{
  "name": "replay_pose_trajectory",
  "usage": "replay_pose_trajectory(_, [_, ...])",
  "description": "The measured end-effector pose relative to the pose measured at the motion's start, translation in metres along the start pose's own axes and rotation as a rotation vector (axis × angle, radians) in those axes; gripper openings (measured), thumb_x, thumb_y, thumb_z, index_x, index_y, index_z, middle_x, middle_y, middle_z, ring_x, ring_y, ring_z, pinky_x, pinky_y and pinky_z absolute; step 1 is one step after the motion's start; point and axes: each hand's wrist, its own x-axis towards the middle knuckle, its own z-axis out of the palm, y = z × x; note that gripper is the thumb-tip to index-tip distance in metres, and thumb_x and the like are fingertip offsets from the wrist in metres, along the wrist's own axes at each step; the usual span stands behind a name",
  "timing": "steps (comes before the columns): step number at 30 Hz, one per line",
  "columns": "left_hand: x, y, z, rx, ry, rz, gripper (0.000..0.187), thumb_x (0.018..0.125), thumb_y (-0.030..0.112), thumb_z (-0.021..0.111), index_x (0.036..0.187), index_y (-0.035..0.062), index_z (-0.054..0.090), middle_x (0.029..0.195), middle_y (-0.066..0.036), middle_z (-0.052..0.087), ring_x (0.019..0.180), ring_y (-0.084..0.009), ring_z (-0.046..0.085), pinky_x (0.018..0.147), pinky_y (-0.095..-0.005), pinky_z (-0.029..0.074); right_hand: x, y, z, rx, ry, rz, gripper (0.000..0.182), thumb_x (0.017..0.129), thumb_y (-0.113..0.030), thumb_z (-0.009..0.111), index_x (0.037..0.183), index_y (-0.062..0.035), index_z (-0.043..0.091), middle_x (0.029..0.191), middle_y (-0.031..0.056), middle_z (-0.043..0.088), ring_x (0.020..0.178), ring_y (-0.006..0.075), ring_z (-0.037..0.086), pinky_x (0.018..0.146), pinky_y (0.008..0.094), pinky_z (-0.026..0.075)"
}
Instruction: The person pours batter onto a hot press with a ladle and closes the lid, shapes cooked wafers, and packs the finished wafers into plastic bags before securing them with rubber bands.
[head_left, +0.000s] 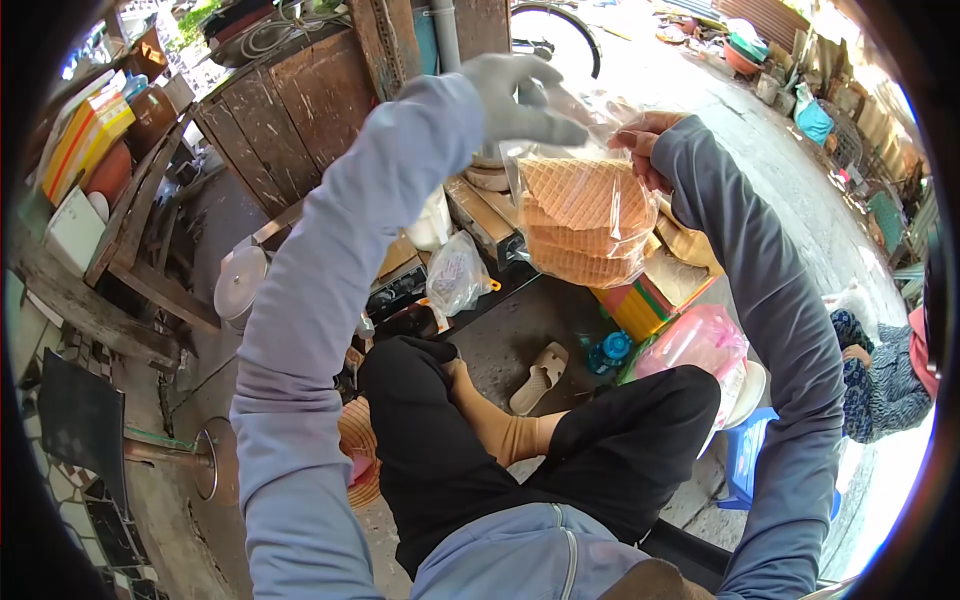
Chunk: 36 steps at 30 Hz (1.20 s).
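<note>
A clear plastic bag (640, 225) of round, waffle-patterned wafers (585, 195) hangs upright in front of me, the wafers stacked inside. My right hand (645, 145), bare, pinches the bag's upper right edge. Grey fabric covers my left hand (520, 100), which is at the bag's upper left with fingers spread and a gap between them. Crinkled clear plastic from the bag's top reaches toward those fingers; any contact is hard to make out.
Below the bag stands an open cardboard box (670, 280). Around my crossed legs are a knotted plastic bag (460, 275), a sandal (540, 380), a blue bottle (609, 352), a pink bag (695, 345) and a blue stool (748, 455). Another person (885, 375) sits at the right.
</note>
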Motion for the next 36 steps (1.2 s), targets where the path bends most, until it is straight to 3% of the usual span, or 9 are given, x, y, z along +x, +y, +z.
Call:
replay_pose_trajectory(5, [0.013, 0.017, 0.017, -0.128, -0.081, -0.021, 0.019, 0.075, 0.022, 0.065, 0.085, 0.0053, 0.066, 0.076, -0.004, 0.063, 0.073, -0.0092, 0.056, 0.072, -0.0254, 0.044, -0.005, -0.003, 0.005, 0.109, 0.009, -0.069, 0.016, 0.084, -0.015, 0.052, 0.076, -0.0028, 0.057, 0.053, 0.0023, 0.05, 0.04, 0.0081, 0.043, 0.036, 0.0216, 0.033])
replay_pose_trajectory(8, [0.018, 0.014, 0.025, -0.142, -0.038, 0.156, 0.017, 0.076, 0.019, 0.063, 0.088, 0.0064, 0.065, 0.076, -0.004, 0.063, 0.072, -0.0091, 0.056, 0.072, -0.0252, 0.044, 0.001, 0.003, 0.001, 0.122, -0.018, -0.103, 0.019, 0.084, -0.015, 0.051, 0.07, -0.003, 0.053, 0.054, 0.0034, 0.05, 0.041, 0.009, 0.045, 0.038, 0.0216, 0.035])
replay_pose_trajectory(13, [0.021, 0.02, 0.028, -0.145, -0.058, 0.141, 0.016, 0.076, 0.016, 0.063, 0.088, 0.0063, 0.065, 0.078, -0.005, 0.064, 0.074, -0.0097, 0.056, 0.073, -0.0253, 0.044, -0.002, -0.004, -0.007, 0.16, -0.181, -0.037, 0.02, 0.083, -0.014, 0.052, 0.067, -0.0027, 0.052, 0.056, 0.0039, 0.051, 0.045, 0.0105, 0.047, 0.041, 0.0221, 0.037])
replay_pose_trajectory(16, [0.023, 0.019, 0.03, -0.185, -0.077, 0.113, 0.016, 0.076, 0.016, 0.063, 0.089, 0.006, 0.065, 0.08, -0.005, 0.064, 0.075, -0.01, 0.057, 0.074, -0.0252, 0.044, 0.016, 0.013, -0.012, 0.132, -0.272, -0.109, 0.017, 0.08, -0.015, 0.057, 0.082, 0.0025, 0.058, 0.057, 0.007, 0.054, 0.043, 0.0123, 0.049, 0.039, 0.0249, 0.04])
replay_pose_trajectory(23, [0.023, 0.021, 0.035, -0.189, -0.086, 0.118, 0.015, 0.078, 0.015, 0.061, 0.089, 0.0053, 0.066, 0.079, -0.004, 0.063, 0.078, -0.0099, 0.057, 0.076, -0.0252, 0.045, 0.027, 0.012, 0.004, -0.146, -0.285, 0.007, 0.043, 0.08, -0.039, 0.058, 0.055, -0.0058, 0.049, 0.043, 0.005, 0.047, 0.031, 0.014, 0.043, 0.031, 0.0283, 0.036])
replay_pose_trajectory(26, [0.018, 0.021, 0.02, -0.164, -0.093, 0.114, 0.031, 0.076, 0.02, 0.064, 0.103, 0.0071, 0.06, 0.097, -0.007, 0.06, 0.09, -0.0129, 0.055, 0.08, -0.0275, 0.044, 0.032, 0.02, 0.013, -0.162, -0.273, -0.002, 0.048, 0.08, -0.045, 0.055, 0.054, -0.006, 0.048, 0.043, 0.0052, 0.047, 0.031, 0.0146, 0.043, 0.031, 0.0293, 0.036])
replay_pose_trajectory(29, [0.008, -0.007, -0.011, -0.349, -0.006, 0.184, 0.07, 0.07, 0.033, 0.069, 0.127, 0.008, 0.037, 0.119, -0.013, 0.041, 0.106, -0.0178, 0.044, 0.085, -0.0313, 0.043, 0.032, 0.026, 0.015, -0.165, -0.257, -0.018, 0.052, 0.08, -0.05, 0.052, 0.053, -0.0057, 0.048, 0.043, 0.0059, 0.048, 0.03, 0.015, 0.044, 0.031, 0.0303, 0.036])
replay_pose_trajectory(32, [-0.01, -0.033, -0.023, -0.497, -0.234, 0.156, 0.065, 0.07, 0.031, 0.069, 0.122, 0.0019, 0.043, 0.102, -0.009, 0.052, 0.088, -0.0131, 0.05, 0.076, -0.0271, 0.045, 0.023, 0.019, 0.014, -0.172, -0.192, 0.069, 0.047, 0.08, -0.046, 0.055, 0.055, -0.0057, 0.051, 0.044, 0.0067, 0.05, 0.031, 0.015, 0.046, 0.032, 0.0303, 0.037])
replay_pose_trajectory(36, [-0.022, -0.011, 0.005, -0.297, -0.27, -0.129, 0.053, 0.07, 0.029, 0.071, 0.11, -0.0019, 0.053, 0.078, -0.004, 0.058, 0.063, -0.0074, 0.049, 0.059, -0.0214, 0.043, 0.023, 0.017, 0.015, -0.152, -0.18, 0.094, 0.039, 0.079, -0.04, 0.059, 0.064, -0.0048, 0.056, 0.045, 0.0054, 0.05, 0.032, 0.0141, 0.046, 0.032, 0.0291, 0.037])
